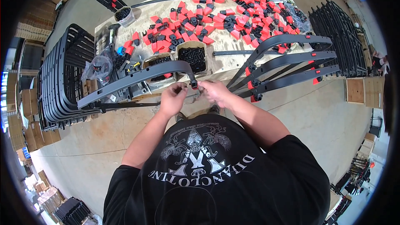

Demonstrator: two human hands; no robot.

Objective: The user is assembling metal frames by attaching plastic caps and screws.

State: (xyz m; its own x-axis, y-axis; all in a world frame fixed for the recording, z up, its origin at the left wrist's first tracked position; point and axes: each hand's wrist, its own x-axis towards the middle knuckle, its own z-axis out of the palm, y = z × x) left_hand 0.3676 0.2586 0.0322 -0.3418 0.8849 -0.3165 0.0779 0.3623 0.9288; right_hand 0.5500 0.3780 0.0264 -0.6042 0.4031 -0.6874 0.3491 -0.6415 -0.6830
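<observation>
A curved black metal frame (135, 76) lies across the near edge of the table, its bent end hanging toward me. At that end sits a small black-and-red plastic end piece (194, 84). My right hand (214, 92) is closed with thumb and fingers at this end piece, from its right side. Just left of it, my left hand (173, 98) is closed, fingertips pinched together; whatever they hold is hidden or too small to name. Behind both hands stands an open box (207, 67) of small black screw-like parts, with another box (145, 64) of black parts beside it.
Three black frames with red fittings (291, 60) rest at the table's right. Many red-and-black plastic pieces (200, 27) cover the table (139, 14). A hammer (111, 33) and a plastic bag (98, 67) lie left. Stacked frames (62, 75) stand beside the table.
</observation>
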